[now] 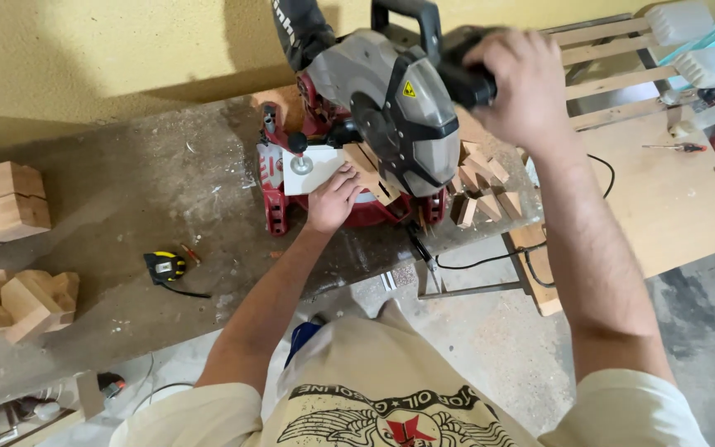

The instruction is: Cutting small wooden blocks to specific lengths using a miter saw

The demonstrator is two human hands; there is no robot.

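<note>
Here, the saw (391, 116) handle (467, 79) is clenched by the right hand (516, 83), while a wood strip (371, 175) is pressed flat on the saw base by the left hand (333, 199), near the bench's (126, 190) front edge.

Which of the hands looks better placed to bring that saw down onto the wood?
Probably the right hand: it already grips the black handle of the miter saw. The left hand lies flat on the wood strip at the saw's base, beside the blade guard.
</note>
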